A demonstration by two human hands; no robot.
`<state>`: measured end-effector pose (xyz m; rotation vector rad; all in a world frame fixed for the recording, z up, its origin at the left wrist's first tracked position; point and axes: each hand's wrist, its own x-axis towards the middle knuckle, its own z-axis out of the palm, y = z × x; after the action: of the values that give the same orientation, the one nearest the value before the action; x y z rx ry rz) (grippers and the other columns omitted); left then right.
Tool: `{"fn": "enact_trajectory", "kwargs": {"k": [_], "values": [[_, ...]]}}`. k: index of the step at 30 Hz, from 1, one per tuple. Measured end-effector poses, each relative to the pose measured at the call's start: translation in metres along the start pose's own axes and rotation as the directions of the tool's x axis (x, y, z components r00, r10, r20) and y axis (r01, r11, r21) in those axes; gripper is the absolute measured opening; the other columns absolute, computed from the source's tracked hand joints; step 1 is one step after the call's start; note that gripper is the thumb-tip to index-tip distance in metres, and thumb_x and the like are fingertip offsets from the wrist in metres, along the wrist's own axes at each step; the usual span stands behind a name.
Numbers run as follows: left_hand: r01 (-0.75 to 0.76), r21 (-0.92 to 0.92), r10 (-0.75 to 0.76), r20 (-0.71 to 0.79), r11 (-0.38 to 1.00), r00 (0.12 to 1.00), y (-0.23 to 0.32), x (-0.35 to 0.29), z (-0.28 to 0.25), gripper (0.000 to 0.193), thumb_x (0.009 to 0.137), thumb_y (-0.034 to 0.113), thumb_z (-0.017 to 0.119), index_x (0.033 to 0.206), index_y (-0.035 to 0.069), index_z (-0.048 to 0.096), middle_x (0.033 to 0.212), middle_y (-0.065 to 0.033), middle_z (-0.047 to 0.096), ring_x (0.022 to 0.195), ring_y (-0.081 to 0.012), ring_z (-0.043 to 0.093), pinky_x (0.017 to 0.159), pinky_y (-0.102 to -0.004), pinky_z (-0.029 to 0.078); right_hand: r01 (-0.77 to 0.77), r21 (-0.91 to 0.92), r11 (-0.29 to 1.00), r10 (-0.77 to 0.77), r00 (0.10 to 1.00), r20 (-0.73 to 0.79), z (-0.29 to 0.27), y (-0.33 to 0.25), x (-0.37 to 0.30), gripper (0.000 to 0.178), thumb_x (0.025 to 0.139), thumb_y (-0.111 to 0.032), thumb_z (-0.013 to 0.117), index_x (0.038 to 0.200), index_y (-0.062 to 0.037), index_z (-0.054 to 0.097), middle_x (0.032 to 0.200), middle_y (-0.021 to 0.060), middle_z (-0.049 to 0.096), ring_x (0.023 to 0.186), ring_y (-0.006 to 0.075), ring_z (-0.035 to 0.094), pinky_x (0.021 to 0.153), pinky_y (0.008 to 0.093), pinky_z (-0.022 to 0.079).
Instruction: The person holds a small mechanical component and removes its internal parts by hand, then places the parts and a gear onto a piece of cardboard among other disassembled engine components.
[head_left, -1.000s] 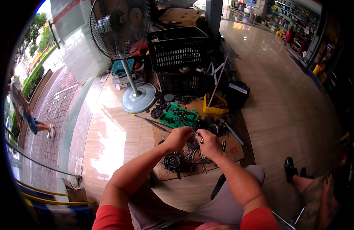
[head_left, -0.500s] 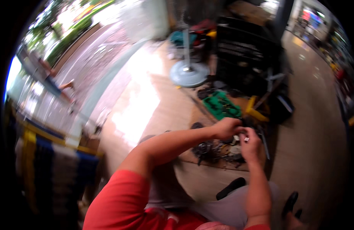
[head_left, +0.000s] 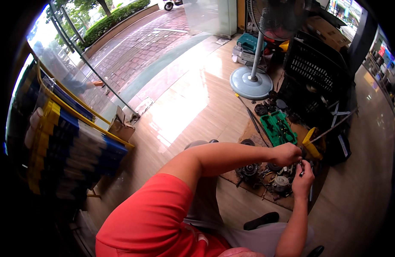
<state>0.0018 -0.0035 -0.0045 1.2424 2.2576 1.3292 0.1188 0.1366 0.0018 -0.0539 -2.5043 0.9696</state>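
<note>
The view has been swung left; a metal piece (head_left: 301, 174) is gripped by the right hand (head_left: 304, 179), at six o'clock from the left hand (head_left: 287, 154), its hold unclear.

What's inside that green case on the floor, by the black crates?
The open green case holds several dark things, maybe tools, too small to name surely. Whatever lies underneath them is covered, so I can't see it.

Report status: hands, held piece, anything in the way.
Left hand and right hand close together. Small metal piece in right hand's grip. Left hand's hold unclear. Metal parts crowd below.
</note>
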Motion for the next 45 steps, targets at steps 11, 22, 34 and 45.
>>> {"fn": "enact_trajectory", "kwargs": {"k": [11, 22, 34, 45], "values": [[0.04, -0.017, -0.04, -0.001, 0.999, 0.999, 0.002, -0.002, 0.0, 0.022, 0.086, 0.021, 0.064, 0.095, 0.002, 0.069, 0.089, -0.0213, 0.068, 0.087, -0.0391, 0.067, 0.075, -0.0433, 0.053, -0.102, 0.092, 0.991, 0.101, 0.995, 0.013, 0.0, -0.009, -0.002, 0.018, 0.09, -0.002, 0.062, 0.108, -0.0001, 0.062, 0.087, 0.0148, 0.066, 0.08, 0.0248, 0.066, 0.073, 0.0353, 0.052], [0.044, -0.014, -0.043, 0.01, 0.999, 0.999, 0.006, -0.001, -0.003, 0.023, 0.09, 0.022, 0.06, 0.095, 0.001, 0.067, 0.089, -0.0242, 0.066, 0.089, -0.0427, 0.064, 0.076, -0.0462, 0.052, -0.022, -0.002, 1.0, 0.022, 1.0, -0.015, -0.002, -0.005, -0.002, 0.018, 0.09, -0.002, 0.063, 0.108, 0.001, 0.062, 0.09, 0.018, 0.066, 0.082, 0.0307, 0.066, 0.074, 0.0379, 0.051], [0.058, -0.009, -0.058, 0.009, 0.998, 0.998, 0.008, -0.001, -0.005, 0.025, 0.089, 0.025, 0.062, 0.096, 0.001, 0.067, 0.09, -0.024, 0.066, 0.09, -0.0423, 0.064, 0.077, -0.047, 0.052, -0.061, 0.049, 0.997, 0.062, 0.998, -0.003, -0.001, -0.009, -0.003, 0.019, 0.089, -0.002, 0.063, 0.108, -0.0001, 0.062, 0.087, 0.0161, 0.066, 0.078, 0.0271, 0.066, 0.072, 0.0363, 0.051], [0.04, 0.006, -0.04, -0.009, 0.999, 0.999, 0.004, 0.0, -0.003, 0.027, 0.093, 0.026, 0.058, 0.093, 0.0, 0.066, 0.087, -0.0253, 0.065, 0.088, -0.0444, 0.063, 0.075, -0.0488, 0.051, -0.047, 0.021, 0.999, 0.047, 0.999, -0.005, -0.002, -0.006, -0.003, 0.02, 0.089, -0.003, 0.064, 0.108, 0.0002, 0.062, 0.089, 0.0182, 0.066, 0.081, 0.0303, 0.065, 0.072, 0.0383, 0.051]]}}
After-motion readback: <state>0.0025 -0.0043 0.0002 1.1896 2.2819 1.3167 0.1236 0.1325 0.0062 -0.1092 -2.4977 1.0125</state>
